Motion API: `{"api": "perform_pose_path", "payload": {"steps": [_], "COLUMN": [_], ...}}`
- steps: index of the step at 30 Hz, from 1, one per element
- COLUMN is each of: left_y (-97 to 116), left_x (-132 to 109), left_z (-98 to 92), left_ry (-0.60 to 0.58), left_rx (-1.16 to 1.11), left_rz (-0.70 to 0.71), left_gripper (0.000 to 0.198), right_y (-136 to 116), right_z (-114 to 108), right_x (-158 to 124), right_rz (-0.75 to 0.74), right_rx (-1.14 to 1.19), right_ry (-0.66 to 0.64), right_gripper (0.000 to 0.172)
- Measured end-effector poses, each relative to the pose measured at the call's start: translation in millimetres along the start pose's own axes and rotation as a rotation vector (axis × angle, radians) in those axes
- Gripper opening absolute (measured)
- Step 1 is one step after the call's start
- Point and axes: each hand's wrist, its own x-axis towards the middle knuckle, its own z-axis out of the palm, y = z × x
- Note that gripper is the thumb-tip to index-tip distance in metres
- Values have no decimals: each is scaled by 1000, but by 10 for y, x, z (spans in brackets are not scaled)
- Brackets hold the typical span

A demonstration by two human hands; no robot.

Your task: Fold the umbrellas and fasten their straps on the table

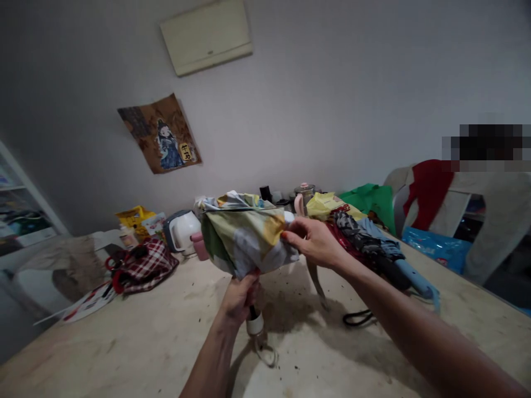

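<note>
A folding umbrella [244, 237] with green, yellow, grey and white patterned cloth is held over the table, its canopy loose and partly gathered. My left hand [240, 297] is wrapped around it low down, just above the white and clear handle [255, 326], from which a pale wrist strap [267, 356] hangs. At the canopy's right edge, my right hand [313, 240] pinches the cloth between thumb and fingers. The shaft is mostly hidden by the cloth and my left hand.
Several folded umbrellas [369, 243] lie to the right, near a black loop [357, 318]. A red plaid bundle [151, 265] and a white kettle-like appliance [185, 231] stand left. A green bag [369, 199] lies behind. Beyond the table's right edge is a person [489, 188].
</note>
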Motion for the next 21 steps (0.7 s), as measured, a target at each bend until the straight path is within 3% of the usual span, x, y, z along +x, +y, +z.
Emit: {"api": "perform_pose_path", "payload": {"steps": [3, 5, 7, 11, 13, 16, 18, 21], "left_y": [-26, -26, -18, -24, -54, -134, -202, -289], "left_x": [9, 5, -7, -19, -13, -2, 5, 15], "left_z": [43, 65, 84, 119, 143, 192, 226, 250], "left_ry": [83, 95, 76, 121, 156, 147, 108, 67], "left_rx": [40, 29, -8, -9, 12, 9, -15, -21], "left_rz": [-5, 2, 13, 110, 139, 128, 127, 131], "left_gripper": [54, 51, 49, 47, 47, 46, 45, 45], "right_y": [-111, -184, -229, -178, -88, 96, 228, 388], "right_z": [-38, -41, 0, 184, 293, 468, 611, 858], "right_x": [-83, -153, -215, -287, -312, -358, -394, -444], "right_rz": [-89, -121, -70, 157, 211, 238, 364, 520], "right_rx": [-104, -95, -84, -165, -97, 333, 591, 708], "right_ry": [318, 316, 155, -363, -570, -629, -603, -662], "right_gripper": [14, 13, 19, 44, 48, 40, 50, 55]}}
